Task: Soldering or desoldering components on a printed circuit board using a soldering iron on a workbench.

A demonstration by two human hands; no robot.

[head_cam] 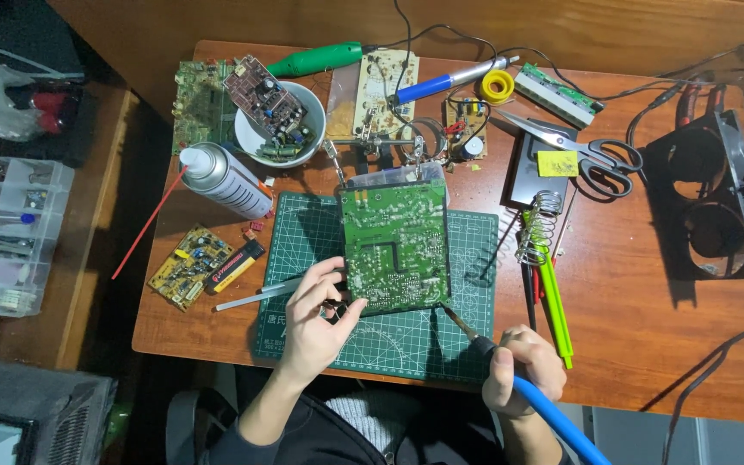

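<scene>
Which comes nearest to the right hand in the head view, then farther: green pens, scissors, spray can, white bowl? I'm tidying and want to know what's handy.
From the right hand:
1. Green pens, just above it on the right.
2. Scissors, far right, near the table's back.
3. Spray can, across on the left.
4. White bowl, back left, beyond the can.

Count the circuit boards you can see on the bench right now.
At least 7: green board at the left hand, yellow one, one in the white bowl, green, tan, small, strip. Others may be hidden.
</scene>
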